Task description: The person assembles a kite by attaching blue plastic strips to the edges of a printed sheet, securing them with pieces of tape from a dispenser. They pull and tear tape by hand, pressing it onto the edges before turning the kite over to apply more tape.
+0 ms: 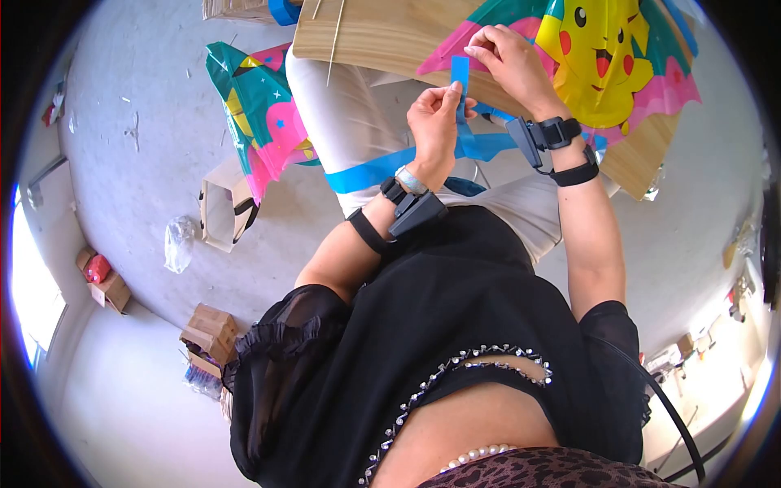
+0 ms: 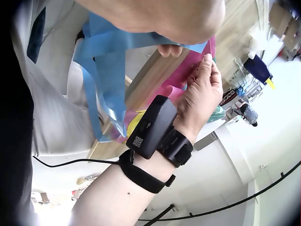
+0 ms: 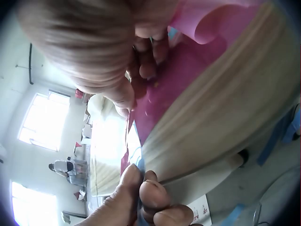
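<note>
In the head view my left hand (image 1: 435,130) pinches a blue strip (image 1: 460,71) between thumb and fingers, with its free end pointing up. Beside that end is my right hand (image 1: 517,71), its thumb and index fingertips together; whether anything thin lies between them is unclear. The right wrist view has the right hand (image 3: 89,47) above the left hand (image 3: 136,200), close to a pink foil sheet (image 3: 174,80). More blue strip (image 1: 366,173) lies across the lap. In the left wrist view the left hand (image 2: 174,19) partly covers the strip, near the right hand (image 2: 200,96).
A wooden board (image 1: 390,37) carries a foil balloon with a yellow figure (image 1: 598,69). Another colourful foil piece (image 1: 264,118) is to the left of the legs. A pale bag (image 1: 224,203), a clear plastic bag (image 1: 180,244) and cardboard boxes (image 1: 210,332) stand or lie on the floor.
</note>
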`<state>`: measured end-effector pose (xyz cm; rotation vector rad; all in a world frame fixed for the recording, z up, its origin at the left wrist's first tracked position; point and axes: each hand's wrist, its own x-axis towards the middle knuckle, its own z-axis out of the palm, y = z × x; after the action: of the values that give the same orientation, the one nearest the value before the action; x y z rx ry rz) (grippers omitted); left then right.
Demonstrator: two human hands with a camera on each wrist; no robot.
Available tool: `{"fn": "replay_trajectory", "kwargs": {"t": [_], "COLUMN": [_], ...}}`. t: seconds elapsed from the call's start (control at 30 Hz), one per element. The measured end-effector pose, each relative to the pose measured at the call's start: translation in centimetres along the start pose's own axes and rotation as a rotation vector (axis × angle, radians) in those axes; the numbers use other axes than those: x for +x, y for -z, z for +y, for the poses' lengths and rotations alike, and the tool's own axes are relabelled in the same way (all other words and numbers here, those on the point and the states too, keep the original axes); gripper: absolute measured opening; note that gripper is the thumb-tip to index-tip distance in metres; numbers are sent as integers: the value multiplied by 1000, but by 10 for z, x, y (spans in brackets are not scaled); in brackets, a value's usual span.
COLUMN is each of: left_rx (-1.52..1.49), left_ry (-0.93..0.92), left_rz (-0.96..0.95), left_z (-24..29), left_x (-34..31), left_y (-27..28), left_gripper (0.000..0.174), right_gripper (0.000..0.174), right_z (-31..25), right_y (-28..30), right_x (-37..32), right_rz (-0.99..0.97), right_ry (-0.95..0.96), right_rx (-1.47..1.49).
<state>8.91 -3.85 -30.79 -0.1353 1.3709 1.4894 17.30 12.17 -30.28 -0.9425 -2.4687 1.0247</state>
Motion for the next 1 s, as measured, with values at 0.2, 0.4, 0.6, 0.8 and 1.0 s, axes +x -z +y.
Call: {"fn": "replay_trajectory", "kwargs": {"t": [0.2,0.4,0.6,0.8,1.0], "left_rx": [-13,-22,-23,-21,-29], "left_ry": [-5,-19,-29,-24,-34], "left_rz": [7,27,47,59,66], "left_z": [-2,-3,-4,-5,-7], "left_x": [2,0,1,2,3], "left_y": [-1,-4,-6,-7,-8], "left_gripper": [24,23,21,21,21], "right_gripper": [22,25,28,31,34], "right_z": [2,-2,0,3,-2], "right_y": [0,3,1,-3,-2], "right_x": [2,6,7,8,9], "right_rz": [-35,-64,-69,-64,-61], "right_ry": [-55,-106,-103,-79,-81], "right_rx": [50,73,29,-11,-49]}}
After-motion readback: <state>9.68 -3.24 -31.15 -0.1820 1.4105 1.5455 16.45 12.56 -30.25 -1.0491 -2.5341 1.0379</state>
